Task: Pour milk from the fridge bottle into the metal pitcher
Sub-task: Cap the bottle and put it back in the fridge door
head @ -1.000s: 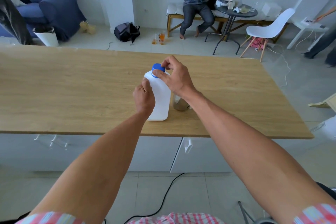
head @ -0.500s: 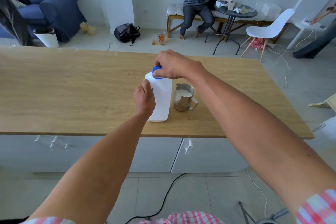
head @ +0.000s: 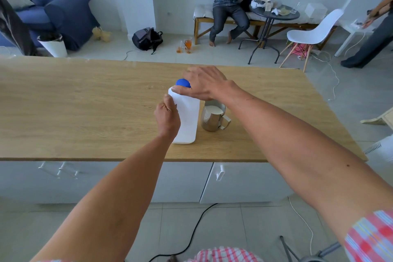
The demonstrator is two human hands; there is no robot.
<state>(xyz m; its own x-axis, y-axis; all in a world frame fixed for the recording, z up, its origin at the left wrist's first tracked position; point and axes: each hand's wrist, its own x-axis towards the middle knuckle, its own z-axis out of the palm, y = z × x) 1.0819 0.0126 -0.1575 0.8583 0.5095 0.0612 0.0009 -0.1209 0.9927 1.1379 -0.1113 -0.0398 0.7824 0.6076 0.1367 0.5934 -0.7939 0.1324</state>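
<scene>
A white plastic milk bottle (head: pixel 188 121) stands upright on the wooden table (head: pixel 85 108). My left hand (head: pixel 167 116) grips the bottle's left side. My right hand (head: pixel 202 84) is wrapped around the blue cap (head: pixel 182 83) on the bottle's neck. Just right of the bottle stands the metal pitcher (head: pixel 213 118) with white milk inside and its handle pointing to the right.
White cabinet fronts with handles (head: pixel 220 173) run under the table's near edge. A black cable (head: pixel 191 238) lies on the floor below. Behind the table a person sits on a bench (head: pixel 228 4), beside a round table (head: pixel 274 15) and a white chair (head: pixel 314 32).
My right hand has turned around the blue cap, going from a fingertip pinch to a grip over the top. The pitcher came into view as my forearm shifted. The bottle stays put.
</scene>
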